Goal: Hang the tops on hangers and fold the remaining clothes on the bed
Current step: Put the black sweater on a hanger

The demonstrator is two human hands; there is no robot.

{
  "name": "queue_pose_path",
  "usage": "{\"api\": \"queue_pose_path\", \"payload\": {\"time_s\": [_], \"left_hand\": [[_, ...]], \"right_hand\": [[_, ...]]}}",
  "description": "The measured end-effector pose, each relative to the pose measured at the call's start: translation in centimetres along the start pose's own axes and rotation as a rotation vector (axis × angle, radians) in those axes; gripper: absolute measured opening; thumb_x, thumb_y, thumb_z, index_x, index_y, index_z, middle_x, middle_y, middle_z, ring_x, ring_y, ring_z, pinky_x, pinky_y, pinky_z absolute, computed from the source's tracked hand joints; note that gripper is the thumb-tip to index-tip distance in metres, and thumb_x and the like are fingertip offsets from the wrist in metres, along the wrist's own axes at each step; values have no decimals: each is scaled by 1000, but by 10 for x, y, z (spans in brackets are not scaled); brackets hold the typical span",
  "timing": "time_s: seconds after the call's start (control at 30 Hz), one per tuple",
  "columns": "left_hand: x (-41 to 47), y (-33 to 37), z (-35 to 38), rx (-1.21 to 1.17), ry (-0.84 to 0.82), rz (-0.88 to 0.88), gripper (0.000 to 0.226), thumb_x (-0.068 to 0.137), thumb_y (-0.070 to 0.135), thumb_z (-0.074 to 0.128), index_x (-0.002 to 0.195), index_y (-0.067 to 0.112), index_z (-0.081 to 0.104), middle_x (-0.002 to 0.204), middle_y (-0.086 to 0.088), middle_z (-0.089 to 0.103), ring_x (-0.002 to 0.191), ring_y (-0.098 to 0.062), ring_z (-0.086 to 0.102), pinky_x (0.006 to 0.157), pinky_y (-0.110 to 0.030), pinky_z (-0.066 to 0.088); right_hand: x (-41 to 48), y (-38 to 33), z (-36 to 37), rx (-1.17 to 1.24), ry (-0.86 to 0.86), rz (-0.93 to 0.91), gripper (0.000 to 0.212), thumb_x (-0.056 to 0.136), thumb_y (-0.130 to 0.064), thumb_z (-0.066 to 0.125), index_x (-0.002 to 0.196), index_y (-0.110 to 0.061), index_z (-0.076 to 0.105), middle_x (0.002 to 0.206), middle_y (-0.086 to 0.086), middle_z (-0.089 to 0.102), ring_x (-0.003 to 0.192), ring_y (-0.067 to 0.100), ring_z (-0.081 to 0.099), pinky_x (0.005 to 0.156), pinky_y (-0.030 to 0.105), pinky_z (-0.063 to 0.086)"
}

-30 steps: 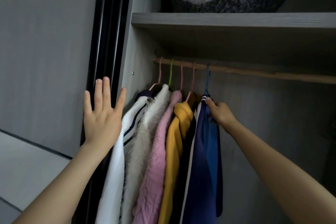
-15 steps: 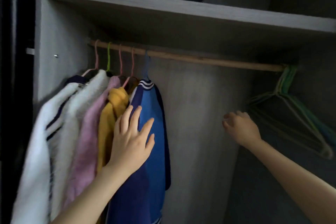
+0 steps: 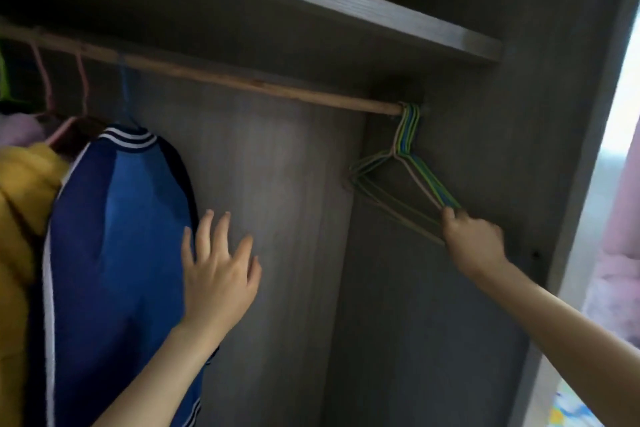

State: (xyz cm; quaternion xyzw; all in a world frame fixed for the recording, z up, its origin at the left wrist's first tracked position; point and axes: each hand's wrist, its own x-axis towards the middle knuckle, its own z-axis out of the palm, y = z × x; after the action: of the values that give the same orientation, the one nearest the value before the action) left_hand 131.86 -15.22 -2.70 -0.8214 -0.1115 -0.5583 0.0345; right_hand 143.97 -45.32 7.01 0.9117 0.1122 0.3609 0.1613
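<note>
Half a second earlier your right hand was still short of the spare hangers at the far right end of the rail; at this moment it had closed on the lower corner of that bunch, fingers wrapped round the wires. Whether you held one hanger or several could not be told. Your left hand had slid off the blue top and was spread wide, empty, just beside its right edge. The blue top hung on the rail next to the yellow top, both at the left. That suggests one top was done and you were fetching a hanger for another. The bunch hung packed tight, so separating one wire from it looked fiddly.
</note>
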Motion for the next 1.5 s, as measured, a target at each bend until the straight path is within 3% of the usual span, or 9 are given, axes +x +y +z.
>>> {"api": "queue_pose_path", "payload": {"time_s": [0.17,0.4,0.57,0.67,0.83,1.0,1.1,1.2,1.5], "left_hand": [[1,4,19,-68,-85,9,44,82,30,37,96,4,69,122,-28,54,122,-42,36,90,-62,39],[1,-2,35,-107,-114,16,46,81,33,37,99,4,69,122,-27,55,119,-40,36,81,-61,45],[-3,-3,50,-159,-100,11,46,81,34,47,115,6,59,118,-28,56,114,-37,37,75,-60,48],[-12,5,63,-228,-155,22,75,64,23,83,127,9,44,117,-29,56,111,-35,36,70,-58,50],[-20,22,75,-329,-206,49,84,62,23,85,132,9,40,119,-29,56,111,-39,46,72,-54,52],[-34,32,82,-402,-202,54,73,68,24,79,129,7,43,114,-30,57,107,-41,49,67,-52,53],[-42,36,86,-476,-263,21,89,57,18,88,130,7,39,114,-30,57,99,-48,57,67,-54,53],[-49,49,89,-562,-290,-17,95,56,13,87,133,7,33,117,-32,54,99,-51,56,70,-57,51],[-81,117,67,-731,-197,-24,69,79,25,60,138,4,33,129,-35,43,112,-49,40,87,-59,42]], "right_hand": [[5,0,-4,139,0,81,15,92,-1,37,103,-11,37,105,10,66,98,32,64,66,32,39],[16,-11,-5,264,167,168,27,92,0,40,117,-1,47,101,22,64,89,44,63,65,39,44],[-7,-22,14,384,394,41,38,60,4,56,98,6,63,64,18,62,36,38,54,29,36,39],[-8,-26,0,463,438,63,38,65,11,59,103,5,62,71,22,63,46,43,57,40,42,45],[5,-33,-34,545,454,181,26,85,2,44,107,5,58,84,28,63,68,51,58,58,47,45],[-30,-34,-11,523,632,7,43,68,2,53,108,-10,46,70,18,63,47,38,58,37,40,49],[-60,-30,3,512,665,-22,18,92,-12,43,110,-14,46,68,11,64,44,28,58,37,30,47],[-93,-18,15,495,584,-95,33,102,-34,22,111,-14,47,65,5,59,41,21,53,36,28,44],[-183,46,11,34,564,-374,22,102,-23,33,95,-10,49,53,3,49,38,18,46,37,25,36]]}}
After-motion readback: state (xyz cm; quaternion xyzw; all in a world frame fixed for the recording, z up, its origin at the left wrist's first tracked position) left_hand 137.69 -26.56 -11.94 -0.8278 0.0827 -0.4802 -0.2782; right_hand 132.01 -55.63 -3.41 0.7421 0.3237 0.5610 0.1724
